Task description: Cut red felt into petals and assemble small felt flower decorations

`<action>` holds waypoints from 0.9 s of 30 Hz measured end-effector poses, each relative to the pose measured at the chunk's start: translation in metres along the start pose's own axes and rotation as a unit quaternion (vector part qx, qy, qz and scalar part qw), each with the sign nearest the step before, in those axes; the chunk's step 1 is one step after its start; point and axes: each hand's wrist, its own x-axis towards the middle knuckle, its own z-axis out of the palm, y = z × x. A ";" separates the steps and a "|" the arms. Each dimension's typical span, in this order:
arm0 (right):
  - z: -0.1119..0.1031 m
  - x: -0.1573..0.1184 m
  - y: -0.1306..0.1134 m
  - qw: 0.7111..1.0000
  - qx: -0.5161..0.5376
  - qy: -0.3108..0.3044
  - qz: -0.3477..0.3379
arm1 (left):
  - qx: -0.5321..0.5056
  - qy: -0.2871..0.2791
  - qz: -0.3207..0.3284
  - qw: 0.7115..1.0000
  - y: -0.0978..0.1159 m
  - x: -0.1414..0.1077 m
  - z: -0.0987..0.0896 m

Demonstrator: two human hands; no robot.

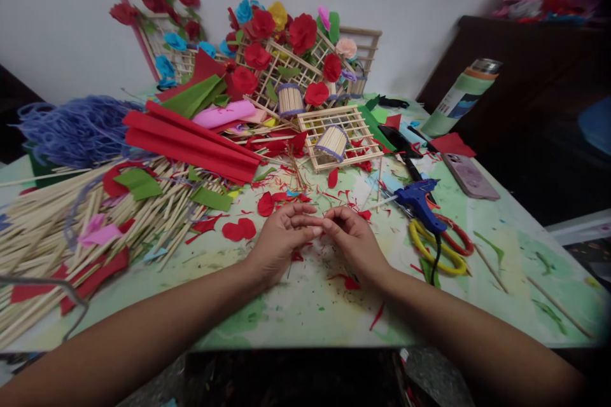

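Note:
My left hand [279,238] and my right hand [358,241] meet fingertip to fingertip above the table's front half. Both are closed in a pinch, and whatever lies between the fingers is too small to make out. Red paper petals [239,229] lie just left of my left hand. Red paper scraps [351,281] are scattered beneath and around both hands. To the right of my right hand rests a blue glue gun [420,203], beside scissors [436,248] with yellow and red handles.
Wooden sticks [38,210], red crepe paper [191,146] and purple yarn [76,130] cover the left side. Stick lattices [341,133] with paper flowers [303,33] stand at the back. A phone [470,175] and a green bottle [458,98] are at the right.

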 end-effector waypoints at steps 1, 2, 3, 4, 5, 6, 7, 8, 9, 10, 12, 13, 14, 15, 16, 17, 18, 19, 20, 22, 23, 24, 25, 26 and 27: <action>0.000 0.000 0.000 1.000 0.005 -0.004 0.008 | 0.000 0.004 0.002 1.000 0.000 0.001 -0.001; 0.000 0.000 -0.001 1.000 0.012 -0.007 0.015 | 0.002 0.007 0.004 1.000 0.000 0.001 -0.001; 0.000 0.000 -0.001 1.000 0.017 -0.009 0.020 | 0.005 0.008 0.005 1.000 0.000 0.002 -0.002; 0.000 0.000 -0.001 0.999 0.021 -0.010 0.024 | 0.009 0.008 0.006 1.000 0.000 0.003 -0.003; 0.000 0.000 -0.001 0.999 0.023 -0.011 0.026 | 0.013 0.008 0.008 1.000 -0.001 0.004 -0.003; 0.000 0.000 0.000 0.999 0.024 -0.013 0.028 | 0.018 0.008 0.011 1.000 -0.001 0.004 -0.004; 0.000 0.000 0.000 0.999 0.024 -0.016 0.028 | 0.020 0.008 0.014 1.000 -0.002 0.004 -0.004; -0.001 0.000 0.001 0.999 0.024 -0.020 0.027 | 0.022 0.007 0.017 1.000 -0.002 0.005 -0.005; -0.001 0.000 0.002 0.999 0.025 -0.024 0.025 | 0.023 0.006 0.020 1.000 -0.002 0.005 -0.005; -0.001 0.000 0.003 0.999 0.027 -0.029 0.024 | 0.024 0.003 0.023 0.999 -0.002 0.005 -0.006; -0.002 -0.001 0.003 0.999 0.031 -0.036 0.022 | 0.028 -0.004 0.028 0.999 -0.002 0.004 -0.006; -0.002 -0.001 0.003 0.998 0.033 -0.039 0.022 | 0.032 -0.006 0.030 0.999 -0.002 0.004 -0.006; -0.001 -0.002 0.003 0.998 0.036 -0.040 0.023 | 0.036 -0.007 0.032 0.999 -0.002 0.004 -0.007; -0.001 -0.002 0.003 0.998 0.041 -0.041 0.025 | 0.039 -0.008 0.034 0.999 -0.003 0.004 -0.007; -0.001 -0.003 0.002 0.998 0.046 -0.041 0.027 | 0.040 -0.009 0.036 0.998 -0.003 0.004 -0.007; -0.001 -0.003 0.002 0.997 0.053 -0.042 0.029 | 0.041 -0.009 0.038 0.998 -0.003 0.004 -0.007; -0.001 -0.003 0.001 0.997 0.059 -0.043 0.032 | 0.039 -0.010 0.039 0.998 -0.003 0.004 -0.007; -0.001 -0.003 0.001 0.996 0.064 -0.044 0.036 | 0.036 -0.011 0.040 0.998 -0.003 0.004 -0.007; -0.001 -0.003 0.001 0.996 0.069 -0.045 0.042 | 0.033 -0.011 0.041 0.999 -0.003 0.004 -0.007; -0.001 -0.002 0.001 0.995 0.077 -0.043 0.051 | 0.032 -0.009 0.040 0.999 -0.003 0.004 -0.006; -0.001 -0.002 0.002 0.994 0.081 -0.041 0.053 | 0.033 -0.007 0.040 0.999 -0.002 0.004 -0.006; -0.001 -0.001 0.002 0.994 0.084 -0.039 0.053 | 0.034 -0.005 0.038 0.999 -0.002 0.004 -0.005; -0.001 -0.001 0.003 0.994 0.087 -0.039 0.052 | 0.035 -0.003 0.035 0.999 -0.002 0.004 -0.005; -0.001 -0.001 0.003 0.994 0.089 -0.040 0.050 | 0.035 -0.001 0.032 0.999 -0.002 0.003 -0.005; -0.001 -0.001 0.004 0.994 0.089 -0.042 0.048 | 0.035 0.001 0.029 0.999 -0.002 0.003 -0.005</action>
